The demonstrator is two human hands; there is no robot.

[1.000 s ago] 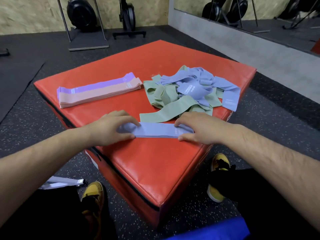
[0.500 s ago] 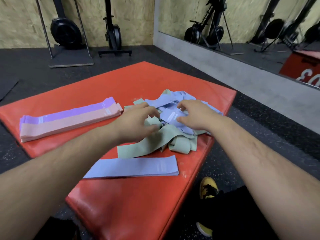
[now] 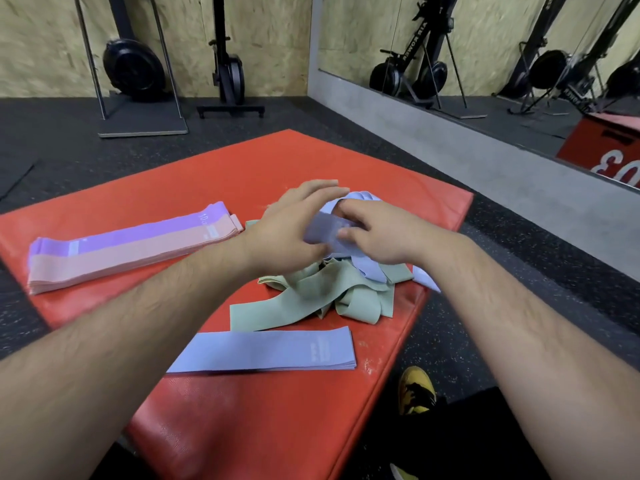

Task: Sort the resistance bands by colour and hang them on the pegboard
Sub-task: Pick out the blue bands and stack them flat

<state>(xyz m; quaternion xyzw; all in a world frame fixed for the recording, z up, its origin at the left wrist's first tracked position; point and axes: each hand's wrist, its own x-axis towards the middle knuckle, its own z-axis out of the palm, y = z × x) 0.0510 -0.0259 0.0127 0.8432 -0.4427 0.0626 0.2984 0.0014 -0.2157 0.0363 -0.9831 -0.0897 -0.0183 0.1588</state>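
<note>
While sorting is only part-done, the left hand [image 3: 294,230] and right hand [image 3: 381,233] hold one blue band [image 3: 323,228] over the mixed pile [image 3: 329,296].
Each hand pinches the band between fingers and thumb. Three stacks are sorted on the red surface [image 3: 311,161]: the purple stack [image 3: 138,233] and pink stack [image 3: 121,259], touching side by side, and the blue stack [image 3: 270,349] near the front edge. Judged outstanding are the pile's green and blue bands, then all hanging. No pegboard is in view.
</note>
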